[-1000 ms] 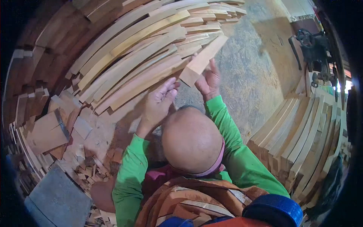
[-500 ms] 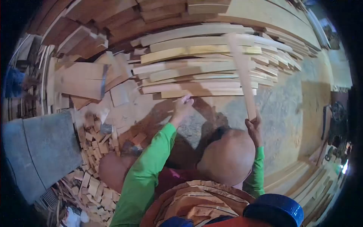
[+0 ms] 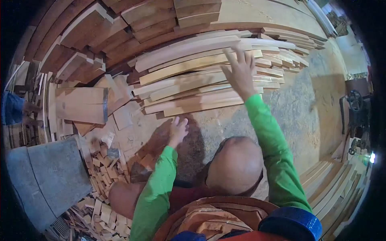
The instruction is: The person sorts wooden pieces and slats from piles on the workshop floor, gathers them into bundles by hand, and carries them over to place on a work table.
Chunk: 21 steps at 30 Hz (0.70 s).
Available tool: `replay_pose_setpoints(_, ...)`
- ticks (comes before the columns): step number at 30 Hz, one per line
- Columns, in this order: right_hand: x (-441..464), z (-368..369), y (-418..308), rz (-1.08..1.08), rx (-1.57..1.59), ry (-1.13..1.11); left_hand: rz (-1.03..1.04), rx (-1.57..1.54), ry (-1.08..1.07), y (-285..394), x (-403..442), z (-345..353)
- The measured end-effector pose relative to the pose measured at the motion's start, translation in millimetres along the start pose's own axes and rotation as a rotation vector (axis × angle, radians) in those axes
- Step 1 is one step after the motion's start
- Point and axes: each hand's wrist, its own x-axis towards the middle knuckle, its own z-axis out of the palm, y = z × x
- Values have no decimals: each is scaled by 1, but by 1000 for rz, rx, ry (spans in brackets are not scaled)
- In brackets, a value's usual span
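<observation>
Long pale wooden strips [image 3: 189, 87] lie side by side in a layered stack on the floor. My right hand [image 3: 240, 74] is above the right part of this stack, fingers spread, with nothing in it. Whether its fingertips touch the wood I cannot tell. Just below the front edge of the stack, my left hand [image 3: 178, 130] hangs with its fingers apart and holds nothing. One strip in the stack, a yellowish strip [image 3: 183, 67], stands out by its colour.
Thick brown boards [image 3: 148, 18] are piled at the back. A flat wooden piece [image 3: 80, 105] lies to the left, above a grey-blue panel [image 3: 48, 172]. Small offcuts [image 3: 108, 172] heap beside my leg. More strips [image 3: 329, 188] lie at lower right, below a handwheel [image 3: 354, 100].
My right hand has let go of the wooden strip it held upright and now reaches forward over the stack. My left hand has drawn back slightly from the stack's edge. The view has shifted.
</observation>
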Motion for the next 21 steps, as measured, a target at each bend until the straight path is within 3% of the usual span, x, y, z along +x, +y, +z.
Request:
replay_pose_setpoints(4,-137,32,34,294,220,-29,-38,-271,-145,-9,6,-9)
replay_pose_setpoints(5,-173,32,35,395,258,-45,-53,-291,-104,-4,4,-6)
replay_pose_setpoints(6,-198,3,22,508,164,-223,-67,-314,-65,2,1,-2)
replay_pose_setpoints(8,-285,21,28,603,114,-205,-93,-364,7,12,0,11)
replay_pose_setpoints(9,-291,21,34,607,99,-198,-96,-364,-9,14,2,18)
replay_pose_setpoints(15,-287,19,21,1244,872,-179,-127,-503,-30,21,19,29)
replay_pose_setpoints(17,-229,20,13,1299,1128,-279,-130,-604,-68,42,25,28)
replay_pose_setpoints(19,-188,51,33,985,1191,-436,-130,-737,-139,69,18,23)
replay_pose_setpoints(21,-167,63,29,717,1023,-590,-129,-757,-160,80,19,8)
